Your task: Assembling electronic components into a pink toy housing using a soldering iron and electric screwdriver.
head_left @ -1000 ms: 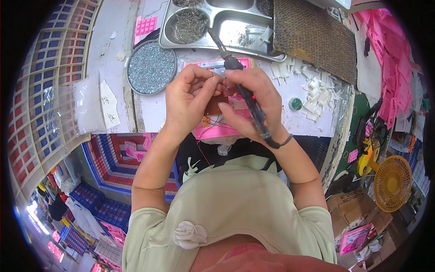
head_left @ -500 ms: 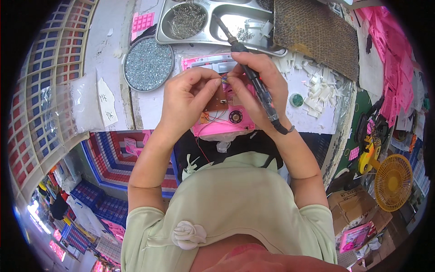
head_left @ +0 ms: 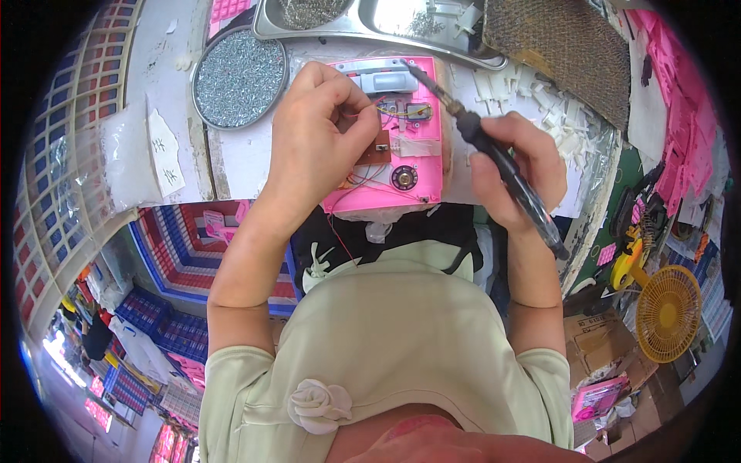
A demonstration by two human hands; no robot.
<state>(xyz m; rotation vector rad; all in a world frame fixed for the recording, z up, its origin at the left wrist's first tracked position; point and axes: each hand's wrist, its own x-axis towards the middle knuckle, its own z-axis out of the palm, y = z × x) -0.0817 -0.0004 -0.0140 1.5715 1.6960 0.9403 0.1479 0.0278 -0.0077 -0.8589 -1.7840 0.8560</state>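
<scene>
A pink plastic housing [head_left: 431,158] lies open on the table, holding a round black speaker [head_left: 404,177], a brown circuit board [head_left: 382,145] and a small motor [head_left: 417,112]. My left hand [head_left: 320,127] is over its left side, thumb and fingers pinched together. Thin red and yellow wires [head_left: 394,113] run from those fingertips toward the motor; their held ends are hidden. In my right hand [head_left: 521,166], to the right of the housing, is a soldering iron [head_left: 477,137]. Its tip points up and left, above the housing's upper right corner.
Farther back sits a metal tray [head_left: 378,35] with small parts, beside a brown textured board [head_left: 556,54]. A round dish of screws [head_left: 241,81] stands at the left. White plastic pieces [head_left: 552,116] are heaped at the right. A yellow fan [head_left: 668,312] is lower right.
My hands have moved apart. The right has drawn away to the right with the soldering iron, uncovering the motor and wires. The left stays pinched over the housing.
</scene>
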